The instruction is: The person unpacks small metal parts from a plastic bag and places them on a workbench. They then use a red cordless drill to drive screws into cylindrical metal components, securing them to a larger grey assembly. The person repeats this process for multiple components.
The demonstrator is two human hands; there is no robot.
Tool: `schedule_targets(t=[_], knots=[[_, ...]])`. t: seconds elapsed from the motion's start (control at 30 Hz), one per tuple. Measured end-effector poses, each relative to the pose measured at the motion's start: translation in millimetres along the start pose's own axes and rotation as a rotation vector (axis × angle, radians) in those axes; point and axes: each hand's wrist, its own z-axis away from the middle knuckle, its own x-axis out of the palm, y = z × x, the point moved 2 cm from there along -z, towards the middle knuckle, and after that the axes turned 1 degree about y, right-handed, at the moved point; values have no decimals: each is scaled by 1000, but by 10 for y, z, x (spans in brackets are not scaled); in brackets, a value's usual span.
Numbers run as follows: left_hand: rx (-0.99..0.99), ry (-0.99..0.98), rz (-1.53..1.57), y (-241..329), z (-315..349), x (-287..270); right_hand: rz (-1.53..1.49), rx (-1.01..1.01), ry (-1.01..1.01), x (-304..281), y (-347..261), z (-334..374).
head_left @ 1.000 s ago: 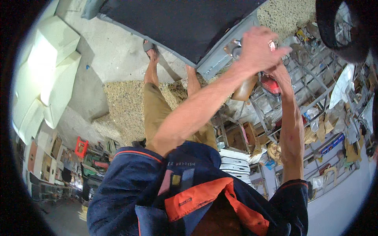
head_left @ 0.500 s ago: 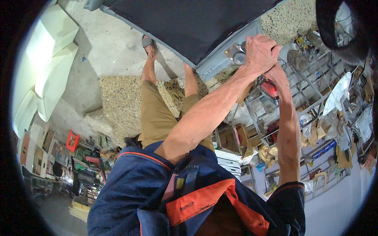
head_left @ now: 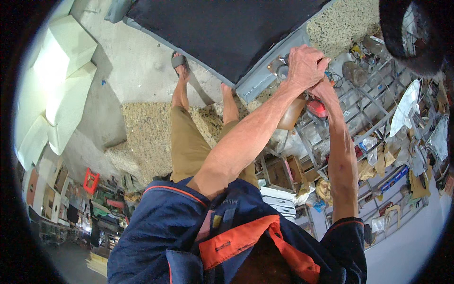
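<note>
My left hand (head_left: pixel 304 65) is closed over the top of a cordless drill, knuckles up. Just below and to its right, my right hand (head_left: pixel 323 90) is wrapped round the drill's grip. Only the red base of the cordless drill (head_left: pixel 317 108) shows clearly; its body and tip are hidden by my hands. Close to the left of my fingers, a caster wheel (head_left: pixel 282 71) with a metal plate sits against the grey padded edge (head_left: pixel 265 78) of a large upholstered piece. That piece has a black cloth panel (head_left: pixel 222 33) facing up.
A metal rack (head_left: pixel 340 118) crowded with tools, bags and boxes runs along the right. A brown block (head_left: pixel 291 113) lies under my left forearm. Speckled foam (head_left: pixel 146 135) lies near my legs, white foam blocks (head_left: pixel 66 52) stand left, and a red stool (head_left: pixel 91 181) is farther back.
The view has shifted slightly, and both hands appear a little to the left. More of the brown block and caster shows. My grip on the cordless drill looks the same.
</note>
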Motion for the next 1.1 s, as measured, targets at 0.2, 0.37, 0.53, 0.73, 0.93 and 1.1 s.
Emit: schedule_targets(t=[0.2, 0.37, 0.53, 0.73, 0.93, 1.1], knots=[[99, 87, -78, 46, -11, 52, 51, -138, 92, 140, 318, -208], [65, -44, -111, 87, -19, 7, -57, -128, -63, 200, 450, -268], [170, -161, -198, 173, -21, 101, -384, -68, 31, 311, 404, -147], [-225, -85, 240, -440, -337, -215, -994, 90, -87, 246, 499, 128], [148, -250, -496, -1287, -357, -720, -1308, -21, 38, 233, 508, 711], [261, -433, -581, -1381, -203, -535, -1444, 97, 157, 832, 608, 1263]])
